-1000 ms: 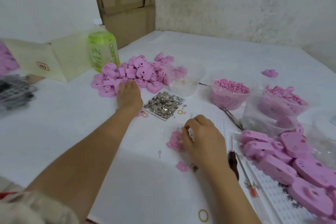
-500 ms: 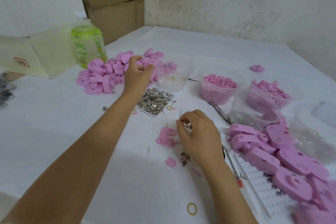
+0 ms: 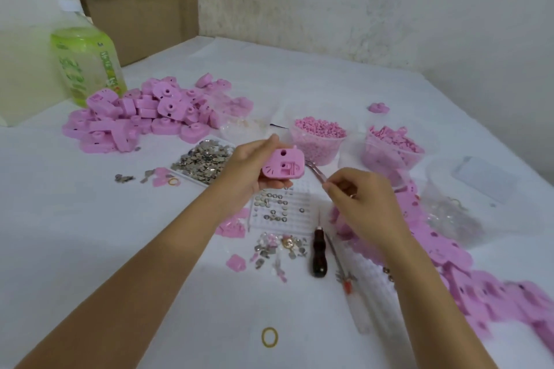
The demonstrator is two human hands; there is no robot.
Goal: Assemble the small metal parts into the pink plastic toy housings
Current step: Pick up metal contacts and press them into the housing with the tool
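My left hand (image 3: 250, 166) grips a pink plastic housing (image 3: 283, 165) above the middle of the table, its open inner side facing me. Just right of it, my right hand (image 3: 359, 198) has its fingertips pinched together; whatever sits between them is too small to make out. A flat tray of small metal parts (image 3: 204, 160) lies left of the housing. Below my hands a white pegged tray (image 3: 284, 210) holds several metal rings, and loose metal bits (image 3: 278, 247) lie in front of it. A heap of pink housings (image 3: 141, 117) sits at the far left.
Two clear tubs of pink pieces (image 3: 319, 136) (image 3: 392, 144) stand behind my hands. Finished pink housings (image 3: 449, 249) spread down the right side. A dark-handled awl (image 3: 318, 252), a red-tipped tool (image 3: 344, 272), tweezers (image 3: 314, 171), a yellow rubber band (image 3: 269, 337) and a green bottle (image 3: 87, 66) are around.
My left hand took a housing from the far-left heap and brought it to the middle. My right hand lifted off the table and now pinches beside it.
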